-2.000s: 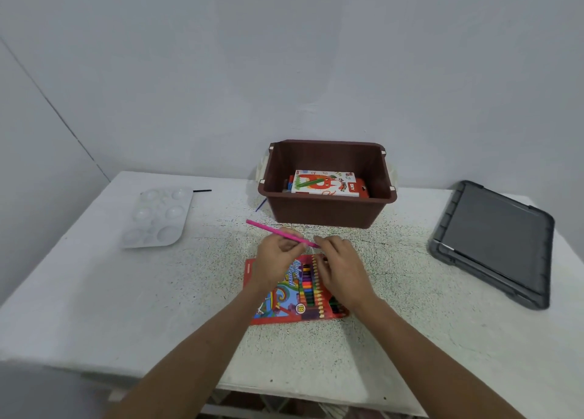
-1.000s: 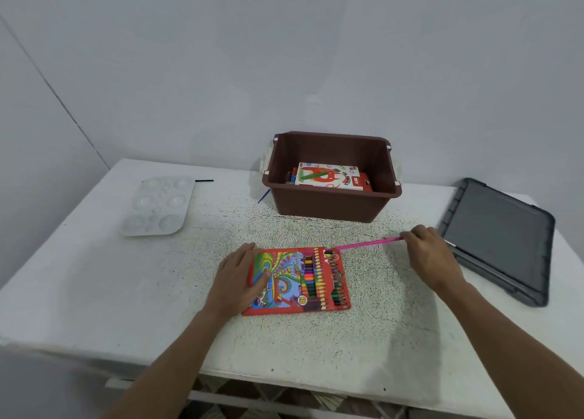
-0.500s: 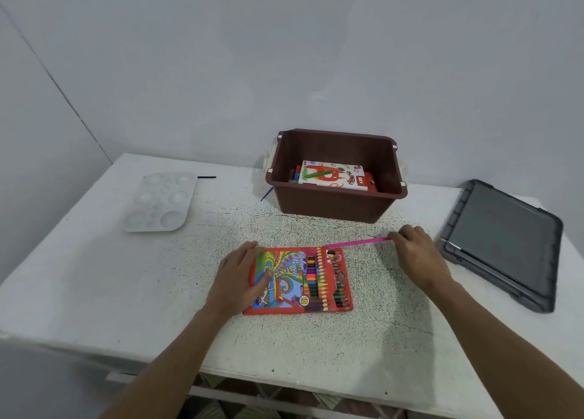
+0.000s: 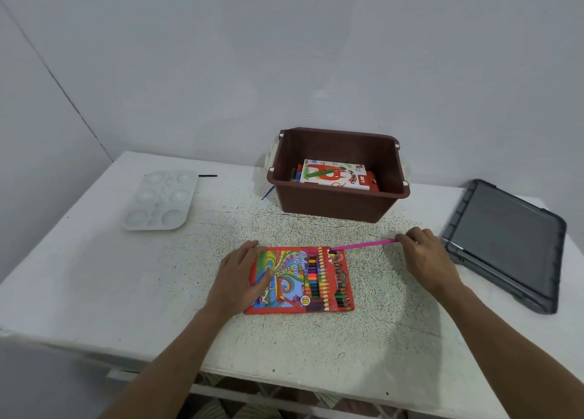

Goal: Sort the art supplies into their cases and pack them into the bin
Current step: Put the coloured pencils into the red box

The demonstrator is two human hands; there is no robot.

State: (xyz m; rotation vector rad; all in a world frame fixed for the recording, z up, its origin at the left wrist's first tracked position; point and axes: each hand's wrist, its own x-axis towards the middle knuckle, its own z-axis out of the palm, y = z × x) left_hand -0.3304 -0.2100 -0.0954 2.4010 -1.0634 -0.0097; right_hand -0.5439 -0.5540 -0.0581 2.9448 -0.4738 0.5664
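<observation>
From my seat I see the left hand point(image 4: 240, 279) lying flat on the left part of the red pencil box point(image 4: 300, 279) in the lower middle of the frame, its fingers straight and relaxed and the thumb resting on the printed cover. The box lies on the speckled white surface point(image 4: 94, 276), and rows of coloured pencils show through its window on the right side. The right hand point(image 4: 423, 257), right of centre, has its fingers pinched on the far end of a pink pencil point(image 4: 363, 245). The pencil lies almost level, and its other end meets the upper right corner of the pencil box. Above them in the frame stands the brown bin point(image 4: 341, 207), apart from the box, with a white and red pastel box point(image 4: 335, 173) lying inside it. A thin blue stick point(image 4: 267, 193) lies just beside the bin's left wall. In the upper left of the surface is a white paint palette point(image 4: 159, 200) with a short black stick point(image 4: 207, 175) at its top right corner. At the right edge of the frame lies a dark grey tray point(image 4: 505, 241), near the right hand.
</observation>
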